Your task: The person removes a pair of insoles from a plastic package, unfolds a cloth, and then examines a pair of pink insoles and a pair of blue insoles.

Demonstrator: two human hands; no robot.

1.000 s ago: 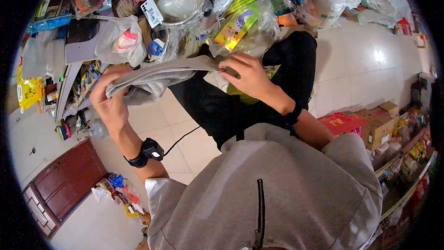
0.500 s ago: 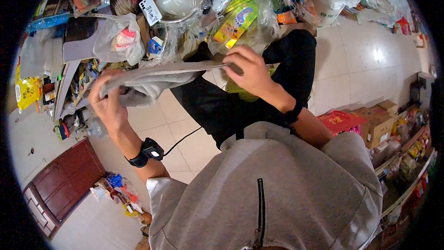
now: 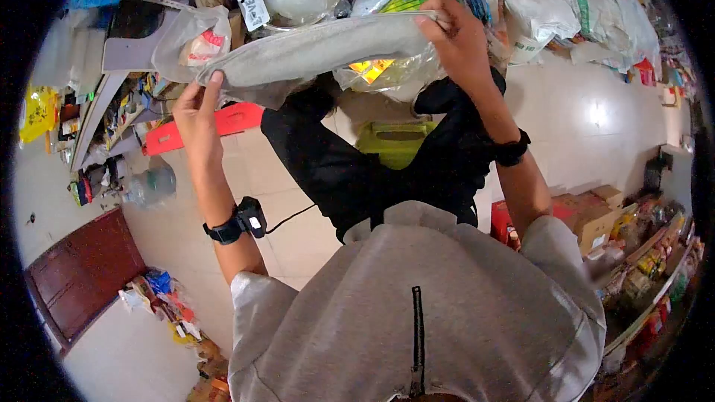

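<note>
A grey cloth [image 3: 320, 52] is stretched out between my two hands, in front of my knees. My left hand [image 3: 199, 108] pinches its left end between thumb and fingers. The right end is gripped by my right hand [image 3: 458, 37], held a little higher. Behind the cloth, a white plastic bag [image 3: 175, 48] is near my left hand, and a yellow packet [image 3: 371, 69] shows below the cloth's lower edge.
Bagged goods and a white card [image 3: 252, 6] crowd the far side. A red strip [image 3: 240, 117] lies beyond my left forearm. A green stool [image 3: 395, 143] stands between my legs. Cardboard boxes [image 3: 596, 219] and shelves [image 3: 648, 283] are at the right.
The cloth, bunched before, is now spread wider. My right hand has moved right and away from me, and my left hand slightly right. The red strip and more of the green stool have come into view.
</note>
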